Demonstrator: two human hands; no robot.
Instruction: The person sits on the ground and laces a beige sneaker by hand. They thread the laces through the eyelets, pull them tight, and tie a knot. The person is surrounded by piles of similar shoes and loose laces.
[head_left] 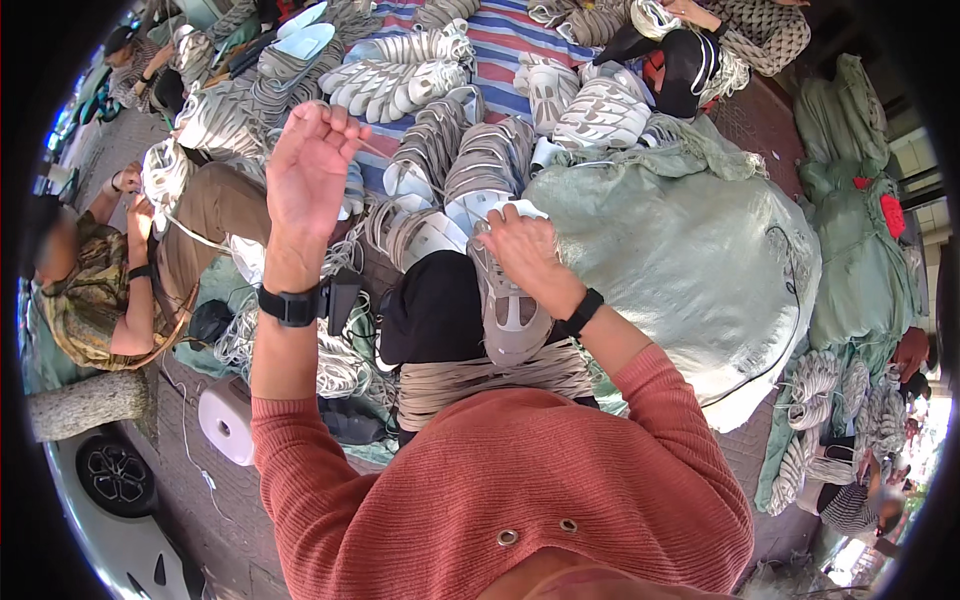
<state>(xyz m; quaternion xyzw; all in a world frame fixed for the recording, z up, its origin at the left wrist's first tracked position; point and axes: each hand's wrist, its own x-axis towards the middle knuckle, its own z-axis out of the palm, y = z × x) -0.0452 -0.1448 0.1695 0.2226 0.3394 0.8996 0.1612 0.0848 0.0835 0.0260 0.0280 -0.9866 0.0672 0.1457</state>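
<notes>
A grey-and-beige sneaker point(513, 318) rests on my lap with its toe toward me. My right hand point(525, 258) is closed on the sneaker's upper near the opening, its fingertips by the eyelets. White paper stuffing point(478, 208) shows just beyond. My left hand point(312, 165) is raised to the left, palm turned up and fingers curled, with a thin pale strand leaving the fingertips toward the right. Whether that strand runs to the sneaker cannot be made out. A bundle of beige shoelaces point(495, 385) lies across my lap.
Rows of stacked sneakers point(400, 85) cover a striped sheet point(500, 40) ahead. A large pale green sack point(690, 270) bulges at my right. Another person point(105, 270) sits at the left handling laces. A pinkish roll-shaped object point(226, 422) and a parked car point(110, 500) stand lower left.
</notes>
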